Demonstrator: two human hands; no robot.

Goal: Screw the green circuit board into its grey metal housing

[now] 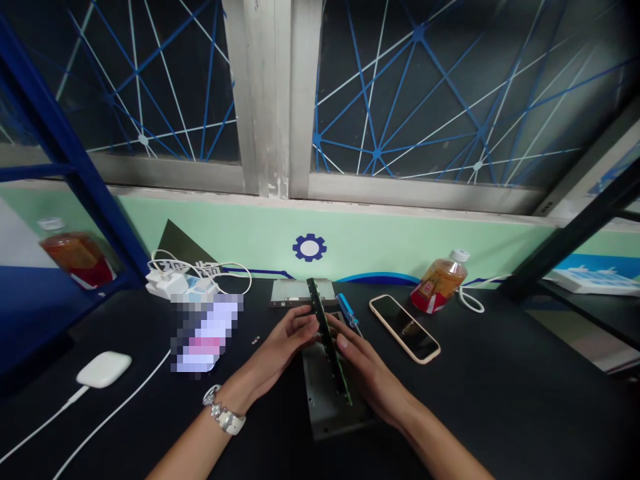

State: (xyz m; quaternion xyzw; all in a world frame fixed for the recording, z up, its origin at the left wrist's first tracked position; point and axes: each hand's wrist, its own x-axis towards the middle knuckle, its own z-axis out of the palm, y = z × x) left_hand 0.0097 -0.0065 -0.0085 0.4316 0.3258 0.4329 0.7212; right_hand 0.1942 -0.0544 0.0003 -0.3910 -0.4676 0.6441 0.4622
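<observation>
A long, narrow circuit board [327,337] with dark components stands tilted on its edge between my hands. My left hand [285,337] grips it from the left side, and my right hand [363,367] presses against it from the right. Below it lies a grey metal plate with small holes [320,393], partly hidden by the board and my right hand. A blue-handled screwdriver [349,312] lies just beyond my right fingers. A silver wristwatch [225,412] sits on my left wrist.
A flat metal panel [303,292] lies behind the board. A phone in a beige case [404,329] and a plastic bottle [440,283] stand to the right. White chargers with cables [175,283], a white pad [104,369] and a pixelated patch [205,333] lie left on the black desk [500,373].
</observation>
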